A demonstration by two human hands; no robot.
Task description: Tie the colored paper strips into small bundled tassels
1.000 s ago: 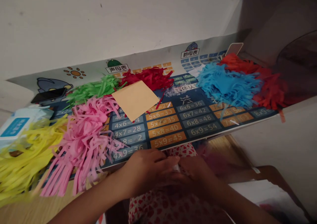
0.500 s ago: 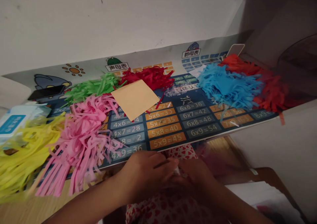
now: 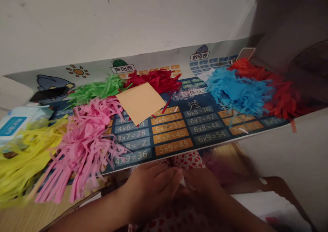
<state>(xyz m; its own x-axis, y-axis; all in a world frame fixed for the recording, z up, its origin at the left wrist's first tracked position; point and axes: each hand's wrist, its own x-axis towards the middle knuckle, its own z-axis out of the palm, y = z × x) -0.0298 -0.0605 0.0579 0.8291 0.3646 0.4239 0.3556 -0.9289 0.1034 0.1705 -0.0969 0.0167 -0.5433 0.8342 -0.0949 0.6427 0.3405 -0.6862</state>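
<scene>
Just below the table's front edge, my left hand (image 3: 152, 184) and my right hand (image 3: 198, 184) meet above my lap. Both are closed, fingertips pressed together. A small white piece (image 3: 182, 181) pokes out between them; its kind is too hidden to tell, and the right fingers are dim. On the table mat (image 3: 176, 136) ahead lies a square of tan paper (image 3: 141, 104). Around it are fringed paper bunches: pink (image 3: 87, 136), green (image 3: 99, 88) and dark red (image 3: 156, 80).
To the left sit a yellow fringed bunch (image 3: 30, 153), a white and blue packet (image 3: 15, 124) and a dark phone (image 3: 48, 94). On the right are blue (image 3: 239, 90) and red-orange (image 3: 284, 95) fringes. White paper sheets (image 3: 269, 208) lie low at right.
My hands have sunk slightly, and the left fingers have shifted a little over the white piece. The view has tilted a touch; things on the table stay put.
</scene>
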